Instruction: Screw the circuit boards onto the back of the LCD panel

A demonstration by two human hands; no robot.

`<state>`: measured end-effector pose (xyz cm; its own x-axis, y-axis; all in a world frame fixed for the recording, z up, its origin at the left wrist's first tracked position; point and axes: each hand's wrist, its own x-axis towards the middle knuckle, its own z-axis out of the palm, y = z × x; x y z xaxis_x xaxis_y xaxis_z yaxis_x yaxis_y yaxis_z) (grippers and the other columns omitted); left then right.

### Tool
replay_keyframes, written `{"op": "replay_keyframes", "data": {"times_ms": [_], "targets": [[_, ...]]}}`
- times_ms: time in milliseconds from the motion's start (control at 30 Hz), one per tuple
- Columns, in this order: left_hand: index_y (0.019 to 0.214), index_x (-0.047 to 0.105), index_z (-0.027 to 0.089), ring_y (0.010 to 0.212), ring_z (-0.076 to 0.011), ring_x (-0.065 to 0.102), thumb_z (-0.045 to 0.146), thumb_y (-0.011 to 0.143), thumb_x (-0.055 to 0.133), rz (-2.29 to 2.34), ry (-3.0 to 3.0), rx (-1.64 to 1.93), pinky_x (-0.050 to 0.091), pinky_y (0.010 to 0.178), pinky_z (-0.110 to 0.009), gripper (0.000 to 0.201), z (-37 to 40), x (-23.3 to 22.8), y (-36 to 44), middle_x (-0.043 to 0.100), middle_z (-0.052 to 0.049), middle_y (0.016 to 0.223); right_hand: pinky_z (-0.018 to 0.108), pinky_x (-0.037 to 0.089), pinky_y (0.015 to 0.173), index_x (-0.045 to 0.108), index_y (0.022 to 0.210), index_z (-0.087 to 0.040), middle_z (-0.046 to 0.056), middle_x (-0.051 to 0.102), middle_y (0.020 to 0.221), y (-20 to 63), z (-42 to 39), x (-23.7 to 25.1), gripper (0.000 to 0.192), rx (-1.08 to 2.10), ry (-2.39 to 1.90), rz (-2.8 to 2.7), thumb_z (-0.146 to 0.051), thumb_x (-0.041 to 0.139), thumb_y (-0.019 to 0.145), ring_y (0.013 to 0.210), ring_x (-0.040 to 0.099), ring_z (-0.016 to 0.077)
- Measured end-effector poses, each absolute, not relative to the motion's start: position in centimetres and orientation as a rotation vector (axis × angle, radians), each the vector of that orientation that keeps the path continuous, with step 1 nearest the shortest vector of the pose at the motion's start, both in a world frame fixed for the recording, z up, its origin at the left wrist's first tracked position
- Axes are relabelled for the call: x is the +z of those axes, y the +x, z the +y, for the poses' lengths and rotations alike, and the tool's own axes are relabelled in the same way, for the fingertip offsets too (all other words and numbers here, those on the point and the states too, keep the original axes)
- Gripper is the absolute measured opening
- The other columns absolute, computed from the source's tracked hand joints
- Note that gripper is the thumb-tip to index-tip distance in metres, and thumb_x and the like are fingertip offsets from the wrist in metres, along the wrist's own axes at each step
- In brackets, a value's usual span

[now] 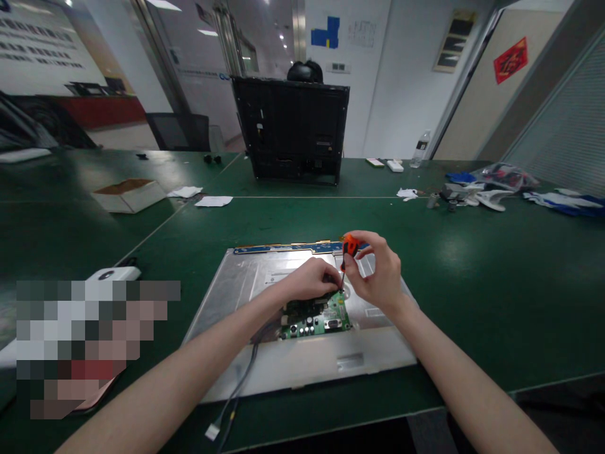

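A screwdriver with an orange and black handle stands nearly upright in my right hand, its handle pinched between thumb and fingers. Its tip meets the upper right corner of a green circuit board. My left hand is closed beside the tip, fingertips close to the shaft; whatever they pinch is hidden. The board lies on a silvery metal display panel with a blue strip along its far edge. Grey cables run from the board over the near edge to a white connector.
A black monitor housing stands upright at the back of the green table. An open carton and papers are at left. Gloves, small parts and a bottle lie or stand at right. A blurred patch covers the left front.
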<state>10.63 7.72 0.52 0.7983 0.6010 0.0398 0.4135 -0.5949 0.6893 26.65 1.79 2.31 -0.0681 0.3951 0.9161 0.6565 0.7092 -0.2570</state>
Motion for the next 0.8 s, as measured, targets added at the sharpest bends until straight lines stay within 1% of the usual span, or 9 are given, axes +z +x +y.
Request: {"op": "replay_keyframes", "data": {"times_ms": [67, 167, 233, 433, 633, 800], "targets": [[0.075, 0.076, 0.013, 0.064, -0.0144, 0.061, 0.006, 0.074, 0.063, 0.751, 2.291, 0.355, 0.044, 0.066, -0.023, 0.015, 7.78, 0.44, 10.63, 0.071, -0.001, 0.067, 0.027, 0.056, 0.057, 0.046, 0.115, -0.025, 0.002, 0.066, 0.091, 26.64, 1.89, 2.1, 0.036, -0.264, -0.854, -1.663, -0.026, 0.065, 0.085, 0.068, 0.065, 0.0141], [0.078, 0.076, 0.014, 0.067, -0.0147, 0.062, 0.008, 0.074, 0.063, 0.735, 2.295, 0.36, 0.044, 0.067, -0.023, 0.015, 7.84, 0.33, 10.61, 0.073, -0.001, 0.072, 0.027, 0.056, 0.057, 0.044, 0.113, -0.026, -0.001, 0.065, 0.085, 26.64, 2.05, 1.93, 0.038, -0.256, -0.853, -1.632, -0.031, 0.068, 0.084, 0.066, 0.064, 0.0137], [0.079, 0.076, 0.014, 0.066, -0.0142, 0.062, 0.008, 0.074, 0.063, 0.721, 2.295, 0.358, 0.044, 0.067, -0.022, 0.015, 7.85, 0.29, 10.56, 0.073, -0.001, 0.071, 0.026, 0.055, 0.057, 0.044, 0.113, -0.026, 0.0, 0.064, 0.087, 26.65, 2.11, 1.99, 0.037, -0.262, -0.851, -1.633, -0.028, 0.067, 0.084, 0.067, 0.064, 0.0135], [0.079, 0.075, 0.013, 0.065, -0.0147, 0.062, 0.011, 0.073, 0.064, 0.707, 2.275, 0.367, 0.044, 0.065, -0.022, 0.013, 7.73, 0.35, 10.47, 0.072, -0.002, 0.071, 0.026, 0.056, 0.057, 0.047, 0.114, -0.027, 0.003, 0.061, 0.097, 26.61, 1.88, 2.71, 0.033, -0.258, -0.821, -1.69, -0.019, 0.062, 0.086, 0.083, 0.063, 0.0161], [0.075, 0.073, 0.013, 0.061, -0.013, 0.058, 0.012, 0.073, 0.066, 0.739, 2.285, 0.365, 0.042, 0.061, -0.021, 0.007, 7.64, 0.46, 10.54, 0.068, 0.001, 0.066, 0.028, 0.058, 0.06, 0.052, 0.118, -0.027, 0.005, 0.059, 0.104, 26.62, 1.65, 2.77, 0.034, -0.24, -0.846, -1.706, -0.017, 0.058, 0.086, 0.089, 0.063, 0.0179], [0.071, 0.072, 0.013, 0.058, -0.0116, 0.055, 0.012, 0.073, 0.067, 0.734, 2.274, 0.357, 0.041, 0.06, -0.021, 0.006, 7.71, 0.35, 10.63, 0.065, 0.002, 0.062, 0.027, 0.056, 0.057, 0.05, 0.118, -0.026, 0.005, 0.059, 0.103, 26.75, 1.74, 2.57, 0.037, -0.213, -0.833, -1.712, -0.017, 0.06, 0.084, 0.085, 0.062, 0.0168]]}}
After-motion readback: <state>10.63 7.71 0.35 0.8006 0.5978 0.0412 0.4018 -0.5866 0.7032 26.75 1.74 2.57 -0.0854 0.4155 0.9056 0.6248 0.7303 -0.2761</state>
